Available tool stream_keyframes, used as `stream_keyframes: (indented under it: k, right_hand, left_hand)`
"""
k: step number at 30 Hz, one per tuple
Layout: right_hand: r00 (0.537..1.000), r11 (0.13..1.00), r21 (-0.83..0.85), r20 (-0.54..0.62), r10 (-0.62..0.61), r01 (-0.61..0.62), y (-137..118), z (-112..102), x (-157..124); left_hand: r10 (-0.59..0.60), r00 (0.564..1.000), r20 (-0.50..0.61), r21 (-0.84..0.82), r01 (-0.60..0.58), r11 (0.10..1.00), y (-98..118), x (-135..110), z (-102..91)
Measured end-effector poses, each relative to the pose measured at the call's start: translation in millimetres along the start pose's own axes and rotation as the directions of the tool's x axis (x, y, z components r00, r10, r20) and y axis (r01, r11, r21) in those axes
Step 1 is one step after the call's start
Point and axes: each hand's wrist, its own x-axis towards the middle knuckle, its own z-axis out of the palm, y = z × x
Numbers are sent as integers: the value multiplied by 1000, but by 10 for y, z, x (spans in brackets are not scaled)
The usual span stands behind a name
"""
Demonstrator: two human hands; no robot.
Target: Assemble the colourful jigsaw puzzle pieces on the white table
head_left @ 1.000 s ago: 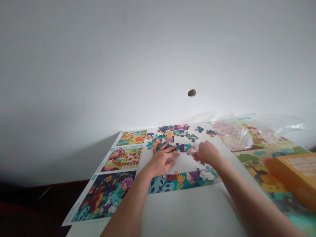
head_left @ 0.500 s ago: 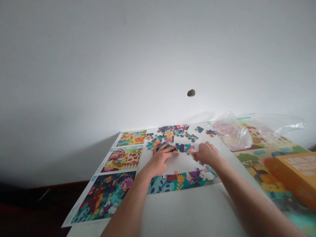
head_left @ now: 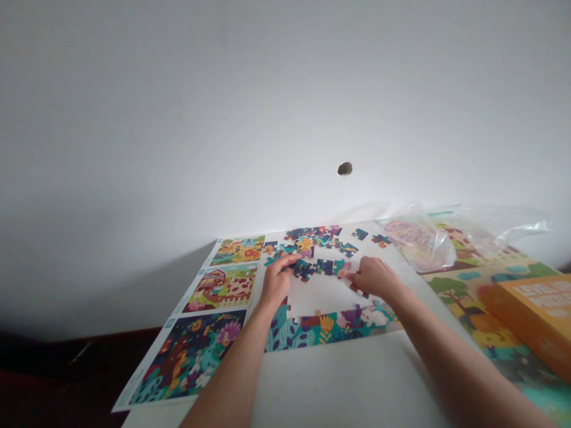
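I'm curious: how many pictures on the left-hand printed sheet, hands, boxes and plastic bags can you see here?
Pictures on the printed sheet: 3
Hands, left hand and right hand: 2
Orange box: 1
Clear plastic bag: 1
Total: 7

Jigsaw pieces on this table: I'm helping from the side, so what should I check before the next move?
Left hand on the loose jigsaw pieces: ok, its fingers reach over them.
Right hand at the pieces: ok, its fingertips are at their edge.
Joined strip of pieces: cannot tell whether every joint is seated.
Picture sheets: ok, lying flat and uncovered left of the hands.
Pieces under the hands: cannot tell, they are hidden.
Plastic bag: ok, lying to the right, apart from both hands.
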Motion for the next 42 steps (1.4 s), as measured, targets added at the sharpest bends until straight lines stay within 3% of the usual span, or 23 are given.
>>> stream_keyframes:
  k: [2, 4, 8, 12, 16, 29, 35, 42]
  right_hand:
    - [999, 989, 147, -51, -13, 21, 1, 2, 24]
    - [982, 952, 300, -186, -8, 65, -19, 25, 53]
    - [920, 758, 579, -387, -68, 300, -124, 150, 85]
    - [903, 537, 729, -383, -194, 424, -260, 337, 68]
    - [897, 423, 796, -337, -288, 434, -369, 454, 34]
    - [913, 436, 814, -263, -313, 384, -409, 516, 43]
    - [882, 501, 763, -190, -431, 409, -432, 465, -7]
    - [833, 504, 743, -129, -538, 440, -449, 499, -40]
  left_hand:
    - [5, 1000, 0, 13, -5, 1000, 37, -3, -1]
    - [18, 1000, -1, 34, -18, 999, 100, -14, -6]
    - [155, 987, 42, 149, -159, 976, 261, -68, -11]
    - [216, 963, 159, 167, -242, 956, 364, -124, 10]
    - [160, 961, 224, 127, -192, 973, 396, -136, 9]
    - [142, 976, 166, 58, -153, 986, 434, -128, -69]
    - [154, 977, 146, 48, -162, 986, 456, -120, -99]
    - [163, 955, 249, 90, -191, 977, 485, -121, -128]
